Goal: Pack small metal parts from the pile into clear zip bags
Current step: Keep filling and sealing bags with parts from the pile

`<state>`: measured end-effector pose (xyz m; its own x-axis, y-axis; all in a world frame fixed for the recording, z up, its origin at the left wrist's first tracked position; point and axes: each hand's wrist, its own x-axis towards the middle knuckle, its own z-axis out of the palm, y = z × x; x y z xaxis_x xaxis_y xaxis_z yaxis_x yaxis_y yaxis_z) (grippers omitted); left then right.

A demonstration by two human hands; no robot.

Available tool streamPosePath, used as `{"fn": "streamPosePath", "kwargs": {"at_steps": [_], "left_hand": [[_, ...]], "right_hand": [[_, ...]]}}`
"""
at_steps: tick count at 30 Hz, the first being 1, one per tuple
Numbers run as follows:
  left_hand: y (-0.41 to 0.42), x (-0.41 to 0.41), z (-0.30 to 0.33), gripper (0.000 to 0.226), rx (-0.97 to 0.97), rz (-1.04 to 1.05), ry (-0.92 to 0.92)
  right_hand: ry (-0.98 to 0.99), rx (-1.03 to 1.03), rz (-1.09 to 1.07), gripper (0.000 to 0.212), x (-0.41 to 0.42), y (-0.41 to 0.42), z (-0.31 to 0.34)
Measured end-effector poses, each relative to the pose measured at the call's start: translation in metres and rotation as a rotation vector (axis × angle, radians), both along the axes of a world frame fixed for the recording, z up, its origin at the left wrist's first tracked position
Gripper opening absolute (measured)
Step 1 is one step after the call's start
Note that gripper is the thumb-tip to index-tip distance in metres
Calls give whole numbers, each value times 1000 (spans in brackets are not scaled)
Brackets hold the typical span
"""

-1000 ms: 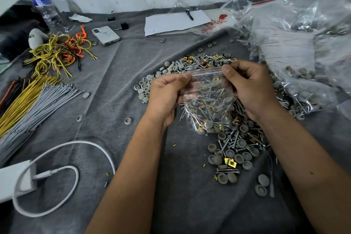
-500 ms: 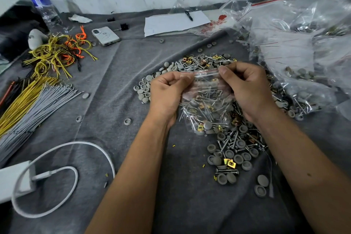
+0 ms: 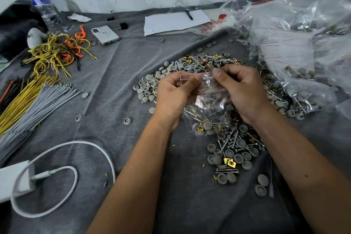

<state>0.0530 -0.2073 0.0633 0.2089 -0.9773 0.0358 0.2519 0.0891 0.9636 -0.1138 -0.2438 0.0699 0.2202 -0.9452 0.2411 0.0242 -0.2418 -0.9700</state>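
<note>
A clear zip bag point(image 3: 208, 112) with a red seal line hangs between both hands above the grey cloth. It holds screws, grey caps and gold clips. My left hand point(image 3: 173, 94) pinches the left end of its zip strip. My right hand point(image 3: 240, 92) pinches the strip near its right end, thumb on top. Under and around the bag spreads the pile of small parts point(image 3: 230, 150), with screws, round grey caps and gold square clips.
Filled clear bags point(image 3: 296, 43) are heaped at the right. Yellow and grey wire bundles point(image 3: 30, 97) lie at the left, with a phone point(image 3: 105, 35), a water bottle point(image 3: 42, 8), white paper with a pen point(image 3: 174, 21) and a white charger cable point(image 3: 62, 175).
Both hands have drawn closer together along the top of the bag and risen slightly; the bag's mouth is now pressed flat between the fingers.
</note>
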Motion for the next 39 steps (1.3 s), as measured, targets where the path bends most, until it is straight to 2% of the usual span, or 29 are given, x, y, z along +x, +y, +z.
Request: {"fn": "streamPosePath", "kwargs": {"at_steps": [3, 6, 13, 21, 28, 35, 36, 39], "left_hand": [[0, -2, -1, 4, 6, -41, -26], [-1, -2, -1, 19, -29, -32, -46], [0, 1, -4, 5, -19, -66, -100], [-1, -2, -2, 6, -20, 44, -42], [-1, -1, -4, 16, -74, 3, -85], [-4, -6, -10, 3, -95, -31, -35], [-3, -6, -9, 5, -72, -37, -23], [-2, -1, -6, 35, 34, -104, 28]], "right_hand": [[30, -37, 15, 14, 2, 2, 1], [58, -40, 2, 14, 3, 4, 2], [81, -28, 35, 15, 2, 3, 1], [99, -57, -19, 16, 1, -2, -3], [112, -117, 33, 17, 2, -1, -5], [147, -231, -28, 19, 2, -3, -5], [135, -222, -40, 18, 1, -4, -6], [-19, -110, -55, 20, -6, -5, -3]]}}
